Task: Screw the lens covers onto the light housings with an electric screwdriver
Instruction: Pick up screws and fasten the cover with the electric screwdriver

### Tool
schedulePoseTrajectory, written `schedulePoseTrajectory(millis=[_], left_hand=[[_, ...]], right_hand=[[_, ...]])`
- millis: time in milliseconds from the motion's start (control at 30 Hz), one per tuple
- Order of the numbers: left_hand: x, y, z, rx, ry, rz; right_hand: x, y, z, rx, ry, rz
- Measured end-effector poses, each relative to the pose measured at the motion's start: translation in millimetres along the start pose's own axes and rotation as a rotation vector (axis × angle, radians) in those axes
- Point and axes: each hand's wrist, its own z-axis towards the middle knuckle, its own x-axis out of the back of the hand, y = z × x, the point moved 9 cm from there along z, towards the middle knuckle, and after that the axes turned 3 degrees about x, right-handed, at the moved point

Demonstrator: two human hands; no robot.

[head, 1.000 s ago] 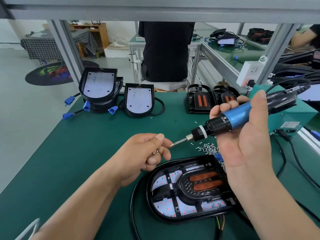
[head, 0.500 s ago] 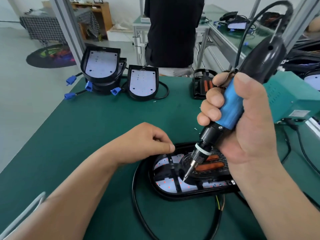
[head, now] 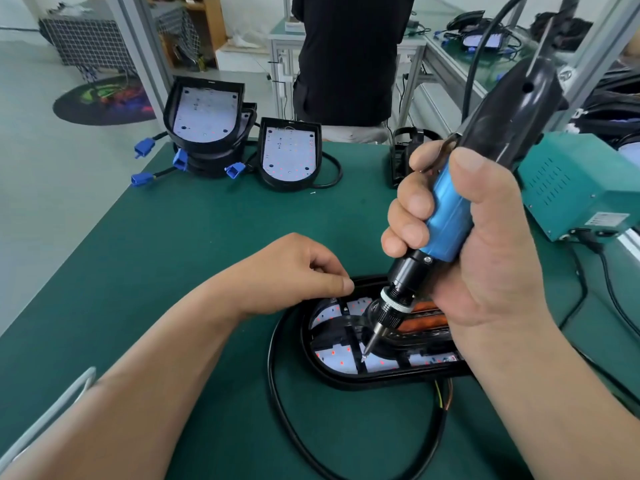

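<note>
Electric screwdriver (head: 450, 216): long axis 1 to 7 o'clock, bit down on lens cover (head: 349, 336). Light housing (head: 346, 383): flat, long axis 3 to 9 o'clock, on green bench mat (head: 166, 258). Spare housings (head: 207, 129) at 11 o'clock. Right hand (head: 485, 265): wrapped round blue barrel. Left hand (head: 294, 271): curled, thumb on forefinger, at housing's 10 o'clock rim; contents cannot tell.

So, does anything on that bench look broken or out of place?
Nothing looks broken. One oddity: at the near edge of the housing, thin coloured wires show bare, seemingly where the sheath of the black cable stops.
</note>
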Motion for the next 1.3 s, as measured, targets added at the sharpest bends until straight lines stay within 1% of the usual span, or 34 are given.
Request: schedulePoseTrajectory(millis=[233, 533, 800, 933, 1033, 1067, 1133, 1200, 1233, 1300], left_hand=[[0, -2, 2, 0.009, 0.005, 0.018], [-4, 5, 0, 0.002, -0.036, 0.151], [-4, 1, 0, 0.001, -0.046, 0.130], [-4, 2, -2, -0.013, -0.060, 0.093], [-5, -5, -3, 0.032, -0.077, 0.003], [-4, -8, -2, 0.049, -0.058, -0.081], [-1, -15, 2, 0.107, 0.006, -0.365], [-1, -20, 6, 0.166, 0.034, -0.630], [-2, -22, 7, 0.182, 0.031, -0.714], [-4, -22, 9, 0.188, 0.013, -0.787]], right_hand=[[-7, 7, -2, -0.027, -0.080, -0.005], [-30, 10, -9, -0.041, -0.307, 0.078], [-33, 14, -11, -0.072, -0.380, 0.128], [-25, 6, -8, -0.006, -0.319, 0.214], [-9, -8, -3, 0.093, -0.175, 0.235], [-1, -12, -1, 0.126, -0.104, 0.219], [13, -14, 1, 0.152, 0.030, 0.224], [24, -13, 2, 0.160, 0.133, 0.253], [29, -13, 2, 0.167, 0.173, 0.259], [36, -13, 2, 0.181, 0.227, 0.260]])
